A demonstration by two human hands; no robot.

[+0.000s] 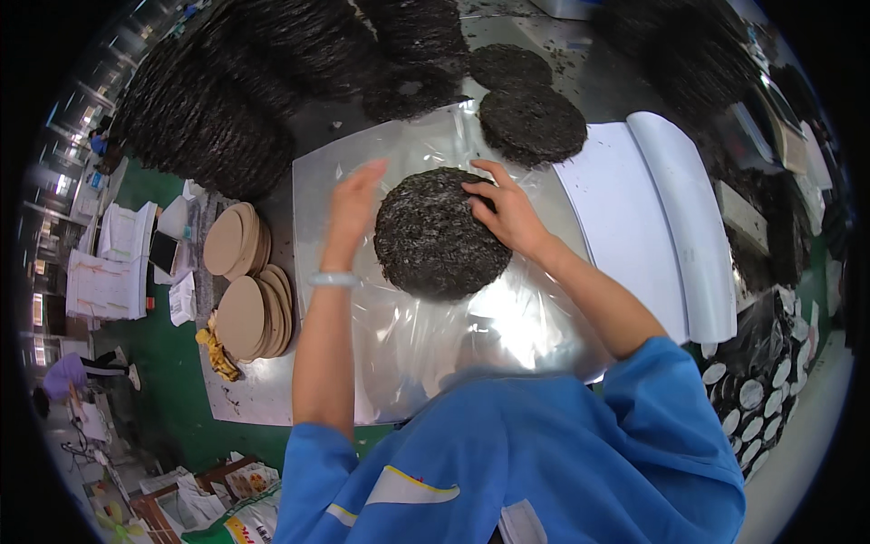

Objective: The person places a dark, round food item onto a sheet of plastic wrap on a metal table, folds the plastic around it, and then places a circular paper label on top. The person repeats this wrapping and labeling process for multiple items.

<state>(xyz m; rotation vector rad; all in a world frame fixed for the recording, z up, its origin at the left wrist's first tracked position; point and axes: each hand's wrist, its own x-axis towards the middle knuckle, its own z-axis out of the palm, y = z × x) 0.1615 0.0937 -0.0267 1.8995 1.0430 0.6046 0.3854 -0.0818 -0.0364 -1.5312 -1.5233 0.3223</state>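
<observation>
A round cake of dried dark seaweed [442,234] lies on clear plastic film [408,360] spread over the metal table. My right hand [506,207] rests at the cake's upper right edge, fingers spread, the fingertips touching or just over it. To the left of the cake is my left hand [355,211], slightly blurred and raised over the film, apart from the cake and holding nothing. Two more dark round cakes, one a thick disc [533,126] and one flatter [510,66], lie beyond the film's far edge.
Tall stacks of dark seaweed rounds [217,122] stand at the back left. Round cardboard discs [241,319] are piled at the left, beside a yellow cloth [217,350]. White sheets [625,204] with a rolled edge lie on the right. A person in purple [64,374] is far left.
</observation>
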